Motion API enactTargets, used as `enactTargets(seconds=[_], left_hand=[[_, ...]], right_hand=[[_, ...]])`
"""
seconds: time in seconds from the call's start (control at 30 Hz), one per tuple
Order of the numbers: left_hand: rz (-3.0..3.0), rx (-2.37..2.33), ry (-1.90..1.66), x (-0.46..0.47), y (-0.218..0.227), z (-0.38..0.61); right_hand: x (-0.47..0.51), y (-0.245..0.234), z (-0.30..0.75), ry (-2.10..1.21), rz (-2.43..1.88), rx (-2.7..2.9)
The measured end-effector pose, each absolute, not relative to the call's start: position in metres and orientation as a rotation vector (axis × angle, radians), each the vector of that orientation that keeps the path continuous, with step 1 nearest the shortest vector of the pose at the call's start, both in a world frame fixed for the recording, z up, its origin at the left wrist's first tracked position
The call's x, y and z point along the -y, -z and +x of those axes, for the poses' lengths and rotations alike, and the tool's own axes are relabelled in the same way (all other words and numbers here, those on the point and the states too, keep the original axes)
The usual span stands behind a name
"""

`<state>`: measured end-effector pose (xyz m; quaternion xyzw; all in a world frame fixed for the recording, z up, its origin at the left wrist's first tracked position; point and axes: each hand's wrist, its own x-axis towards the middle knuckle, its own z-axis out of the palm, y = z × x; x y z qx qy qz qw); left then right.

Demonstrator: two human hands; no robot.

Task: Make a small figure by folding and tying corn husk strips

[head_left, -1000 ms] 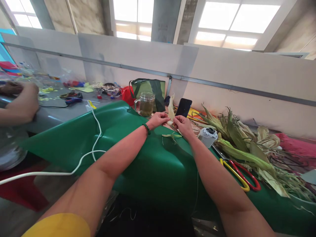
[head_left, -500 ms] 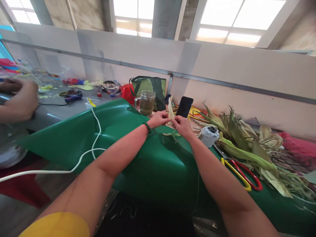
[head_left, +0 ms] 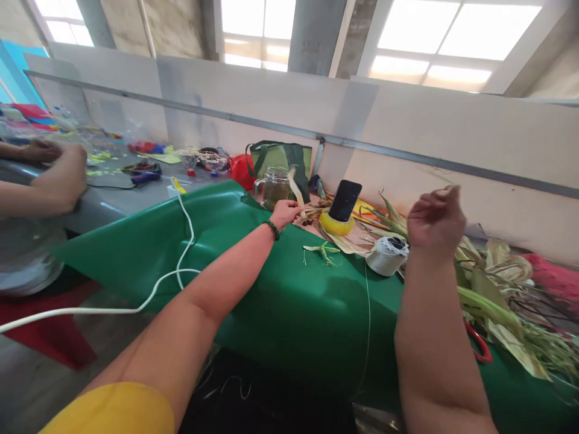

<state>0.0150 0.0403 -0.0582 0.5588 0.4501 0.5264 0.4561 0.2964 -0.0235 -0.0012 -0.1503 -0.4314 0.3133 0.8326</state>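
Note:
My left hand [head_left: 286, 212], with a green bead bracelet on its wrist, is closed on a pale strip of corn husk [head_left: 295, 187] that stands up from the fingers, just in front of a glass mug [head_left: 274, 189]. My right hand [head_left: 435, 218] is raised above the table to the right, fingers curled in a pinch on a torn piece of husk [head_left: 446, 191]. Below it stands a spool of white thread [head_left: 386, 255]. A small green husk scrap [head_left: 322, 250] lies on the green sheet [head_left: 253, 271] between the hands.
A phone [head_left: 344, 201] leans in a yellow holder. Corn husks [head_left: 493, 283] pile at the right, with red scissors handles [head_left: 480, 346] partly hidden by my arm. A white cable [head_left: 181, 247] crosses the sheet. Another person's arms [head_left: 49, 187] rest at the left.
The hands were together on one husk. My right hand has pulled away up and to the right with a strip, while the left keeps the rest. The view has shifted slightly.

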Motion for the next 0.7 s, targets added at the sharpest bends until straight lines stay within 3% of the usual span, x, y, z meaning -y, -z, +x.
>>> enactTargets(seconds=[0.13,0.27,0.33,0.43,0.57,0.7], left_hand=[[1.301,-1.007,-1.255,-0.036,0.057,0.017],[1.247,-0.819,-1.185,-0.031,0.058,0.02],[1.225,-0.738,-1.182,-0.03,0.059,0.021],[1.266,-0.694,-1.173,-0.028,0.061,0.024],[1.312,-0.681,-1.143,-0.025,0.059,0.027],[1.241,-0.672,-1.17,-0.02,0.054,0.029]], right_hand=[[0.019,0.01,0.292,-0.224,-0.831,1.024],[0.015,0.036,0.239,-0.085,-1.523,1.594],[0.015,0.046,0.214,-0.048,-1.492,1.742],[0.016,0.057,0.191,-0.301,-1.282,1.891],[0.016,0.062,0.186,-0.301,-1.214,1.864],[0.016,0.059,0.191,-0.55,-1.189,1.791]])
